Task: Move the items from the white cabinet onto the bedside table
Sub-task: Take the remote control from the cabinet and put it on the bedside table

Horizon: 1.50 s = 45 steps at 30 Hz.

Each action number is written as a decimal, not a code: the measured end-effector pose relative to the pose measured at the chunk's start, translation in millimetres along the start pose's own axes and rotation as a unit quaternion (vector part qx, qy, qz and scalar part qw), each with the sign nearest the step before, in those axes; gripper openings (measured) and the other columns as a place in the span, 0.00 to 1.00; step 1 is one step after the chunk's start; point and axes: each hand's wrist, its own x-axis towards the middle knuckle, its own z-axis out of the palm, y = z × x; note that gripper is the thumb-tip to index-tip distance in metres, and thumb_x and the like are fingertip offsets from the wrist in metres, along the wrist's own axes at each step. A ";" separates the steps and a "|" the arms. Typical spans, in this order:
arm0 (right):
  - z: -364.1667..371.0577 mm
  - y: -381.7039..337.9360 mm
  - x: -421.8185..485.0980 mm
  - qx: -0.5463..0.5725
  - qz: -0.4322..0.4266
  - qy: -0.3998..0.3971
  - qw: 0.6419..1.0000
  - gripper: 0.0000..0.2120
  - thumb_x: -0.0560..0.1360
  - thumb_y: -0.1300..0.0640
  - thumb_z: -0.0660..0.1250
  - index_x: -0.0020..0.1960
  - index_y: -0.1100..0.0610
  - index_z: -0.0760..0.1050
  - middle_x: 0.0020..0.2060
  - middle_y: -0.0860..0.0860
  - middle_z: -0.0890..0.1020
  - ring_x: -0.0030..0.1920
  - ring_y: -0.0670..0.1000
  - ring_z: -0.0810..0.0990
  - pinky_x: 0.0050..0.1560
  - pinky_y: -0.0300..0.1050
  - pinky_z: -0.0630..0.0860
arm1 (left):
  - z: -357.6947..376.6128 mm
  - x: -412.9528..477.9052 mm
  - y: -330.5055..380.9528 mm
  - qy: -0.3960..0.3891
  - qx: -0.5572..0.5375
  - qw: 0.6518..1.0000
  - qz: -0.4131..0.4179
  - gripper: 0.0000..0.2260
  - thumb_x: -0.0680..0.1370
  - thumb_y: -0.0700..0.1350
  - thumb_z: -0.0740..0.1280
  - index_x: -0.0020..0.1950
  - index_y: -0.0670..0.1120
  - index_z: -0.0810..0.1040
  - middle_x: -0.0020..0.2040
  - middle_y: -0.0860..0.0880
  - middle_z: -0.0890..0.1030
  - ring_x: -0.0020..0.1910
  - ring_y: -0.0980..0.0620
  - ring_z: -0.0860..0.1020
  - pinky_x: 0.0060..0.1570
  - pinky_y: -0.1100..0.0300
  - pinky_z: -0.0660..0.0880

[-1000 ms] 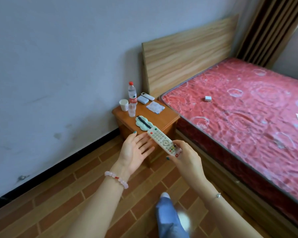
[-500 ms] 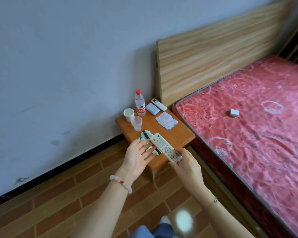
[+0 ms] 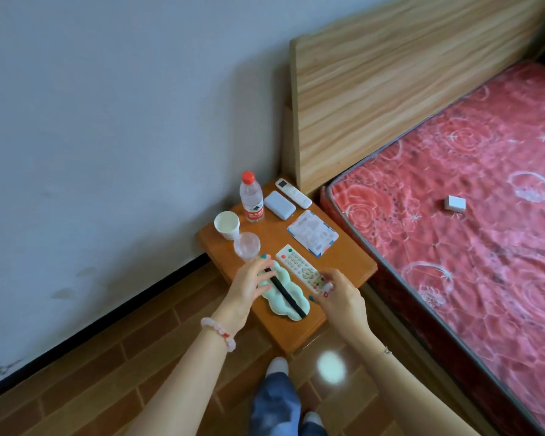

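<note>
1. The back of the bedside table (image 3: pixel 352 263) is crowded. A water bottle (image 3: pixel 251 198), paper cup (image 3: pixel 227 225), clear cup (image 3: pixel 246 248), power bank (image 3: pixel 279 205) and white remote (image 3: pixel 293 192) sit close together below the wall and headboard (image 3: pixel 390 73).
2. A packet (image 3: pixel 312 233) lies mid-right, and a narrow lane of bare wood runs between it and the cups.
3. The near half holds the mint pad (image 3: pixel 285 297), with the left hand (image 3: pixel 249 283) on its far end. Beside it is the keypad remote (image 3: pixel 298 269), pinched by the right hand (image 3: pixel 337 294).
4. Bare wood shows at the right corner and the front edge (both slim).
5. The mattress (image 3: pixel 453 262) runs close along the right.
</note>
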 end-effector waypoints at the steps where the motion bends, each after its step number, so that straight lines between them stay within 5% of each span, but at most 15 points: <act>1: 5.8 -1.5 17.4 -0.002 0.009 -0.002 1.000 0.20 0.71 0.56 0.72 0.60 0.50 0.71 0.56 0.46 0.78 0.52 0.46 0.77 0.34 0.28 0.65 | -6.3 13.2 5.9 0.008 0.034 0.999 0.013 0.16 0.82 0.51 0.56 0.68 0.48 0.69 0.65 0.49 0.74 0.62 0.53 0.74 0.58 0.61 0.72; 7: 51.4 -0.9 117.6 -0.022 0.052 0.001 0.998 0.19 0.74 0.56 0.68 0.63 0.52 0.70 0.57 0.48 0.78 0.48 0.48 0.76 0.37 0.36 0.70 | -43.1 60.2 42.2 0.077 0.311 0.927 0.194 0.16 0.80 0.50 0.61 0.68 0.54 0.69 0.62 0.60 0.72 0.61 0.61 0.70 0.49 0.77 0.66; 11: 93.7 8.5 167.3 -0.052 0.051 -0.005 0.997 0.15 0.73 0.57 0.67 0.60 0.53 0.72 0.55 0.50 0.79 0.46 0.49 0.77 0.37 0.42 0.73 | -63.3 88.4 52.3 0.141 0.549 0.746 0.350 0.20 0.77 0.50 0.64 0.67 0.44 0.72 0.63 0.47 0.77 0.60 0.48 0.76 0.54 0.57 0.76; 13: 112.5 12.4 183.8 -0.063 0.067 -0.007 0.996 0.15 0.74 0.59 0.66 0.60 0.54 0.71 0.55 0.51 0.77 0.47 0.52 0.78 0.38 0.45 0.74 | -68.1 101.7 50.5 0.131 0.588 0.708 0.368 0.22 0.76 0.53 0.60 0.66 0.42 0.73 0.62 0.43 0.78 0.60 0.44 0.76 0.56 0.49 0.77; 34: 167.9 34.2 225.5 -0.122 0.065 -0.011 0.990 0.23 0.72 0.58 0.70 0.65 0.56 0.68 0.61 0.54 0.72 0.61 0.55 0.69 0.56 0.49 0.71 | -78.5 132.2 19.2 0.092 0.651 0.676 0.333 0.24 0.77 0.55 0.57 0.68 0.44 0.72 0.64 0.45 0.76 0.65 0.47 0.73 0.63 0.47 0.71; 40: 108.1 2.0 182.3 -0.148 0.020 0.028 0.988 0.25 0.75 0.53 0.66 0.69 0.58 0.64 0.66 0.55 0.71 0.65 0.56 0.69 0.60 0.50 0.70 | -62.5 107.2 43.9 0.088 0.663 0.656 0.348 0.24 0.76 0.55 0.59 0.68 0.44 0.72 0.65 0.45 0.76 0.65 0.46 0.73 0.61 0.45 0.73; 45: 16.6 -31.6 122.9 -0.221 -0.092 0.155 0.958 0.21 0.76 0.51 0.64 0.65 0.60 0.71 0.62 0.56 0.76 0.63 0.58 0.74 0.62 0.56 0.72 | -29.7 78.7 79.1 0.082 0.648 0.646 0.395 0.25 0.75 0.55 0.61 0.68 0.45 0.70 0.65 0.44 0.76 0.65 0.45 0.73 0.60 0.43 0.73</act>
